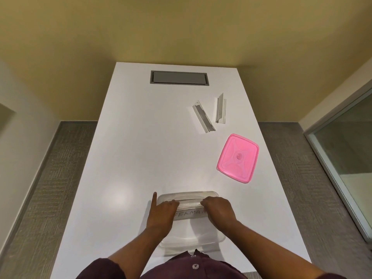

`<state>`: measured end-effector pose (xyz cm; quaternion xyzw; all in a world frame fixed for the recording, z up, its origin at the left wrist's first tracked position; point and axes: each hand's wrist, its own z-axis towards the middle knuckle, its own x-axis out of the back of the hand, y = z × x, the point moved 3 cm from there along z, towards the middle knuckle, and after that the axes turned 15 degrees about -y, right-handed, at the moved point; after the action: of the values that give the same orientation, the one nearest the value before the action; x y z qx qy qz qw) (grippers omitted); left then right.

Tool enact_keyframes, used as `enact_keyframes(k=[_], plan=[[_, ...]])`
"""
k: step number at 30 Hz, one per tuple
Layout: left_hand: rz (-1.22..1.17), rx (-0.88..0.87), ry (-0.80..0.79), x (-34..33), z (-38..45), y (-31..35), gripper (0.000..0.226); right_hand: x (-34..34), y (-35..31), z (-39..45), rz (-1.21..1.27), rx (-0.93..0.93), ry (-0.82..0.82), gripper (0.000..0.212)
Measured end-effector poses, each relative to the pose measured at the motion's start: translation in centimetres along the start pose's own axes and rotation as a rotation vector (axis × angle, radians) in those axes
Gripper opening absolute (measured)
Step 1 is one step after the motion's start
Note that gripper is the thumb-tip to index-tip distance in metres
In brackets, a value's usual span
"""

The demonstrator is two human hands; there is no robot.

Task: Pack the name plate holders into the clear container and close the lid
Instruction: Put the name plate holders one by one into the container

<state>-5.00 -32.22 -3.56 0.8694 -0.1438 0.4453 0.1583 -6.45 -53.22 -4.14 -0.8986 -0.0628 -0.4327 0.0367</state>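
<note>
A clear rectangular container (188, 195) stands on the white table (141, 148), close to my body. Over its opening I hold a name plate holder (190, 210) with handwritten letters on its card. My left hand (162, 215) grips its left end, index finger pointing up. My right hand (218, 211) grips its right end. Two more clear name plate holders lie far right on the table, one (203, 116) slanted, the other (220, 108) nearly upright in the picture. The pink lid (238, 158) lies flat to the right, apart from the container.
A grey cable hatch (179, 77) is set into the table's far end. Grey carpet (60, 178) runs along both sides. A glass partition (346, 154) stands at the right. A yellow wall (181, 37) is behind the table.
</note>
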Motion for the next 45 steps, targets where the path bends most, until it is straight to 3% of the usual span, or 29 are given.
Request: enact_keyframes(k=[13,18,23,26,30,34,37,39,41,45], plan=[[-0.017,-0.029,-0.012,-0.9,1.3,-0.8,0.062,0.2,-1.1,0.2,-0.022,-0.011,0.005,0.027],[-0.047,-0.053,0.124,0.6,1.2,-1.1,0.035,1.5,-1.2,-0.4,0.08,-0.03,0.079,0.021],[-0.152,-0.14,0.36,4.4,1.1,-0.8,0.017,4.5,-0.4,-0.6,0.333,-0.054,0.263,0.035],[-0.367,-0.153,0.534,6.8,1.2,-1.0,0.013,6.8,0.1,0.3,0.589,-0.003,0.243,0.029],[-0.525,-0.034,0.58,8.5,3.5,-2.7,0.016,9.6,1.1,2.4,1.072,0.048,0.189,0.016],[-0.552,0.044,0.505,8.5,6.9,-5.6,0.016,12.2,2.9,5.4,1.354,0.029,0.181,0.01],[-0.613,0.039,0.313,7.2,9.6,-8.3,0.024,13.4,4.6,8.6,1.423,-0.025,0.161,0.01],[-0.558,0.024,0.187,6.0,11.6,-9.8,0.042,14.0,5.9,11.5,1.439,-0.08,0.139,0.011],[-0.469,0.039,0.055,5.2,13.2,-10.7,0.064,14.7,7.2,14.2,1.403,-0.127,0.152,0.013],[-0.348,0.068,-0.143,4.4,15.9,-11.9,0.084,17.0,9.8,19.2,1.11,-0.205,0.237,0.018]])
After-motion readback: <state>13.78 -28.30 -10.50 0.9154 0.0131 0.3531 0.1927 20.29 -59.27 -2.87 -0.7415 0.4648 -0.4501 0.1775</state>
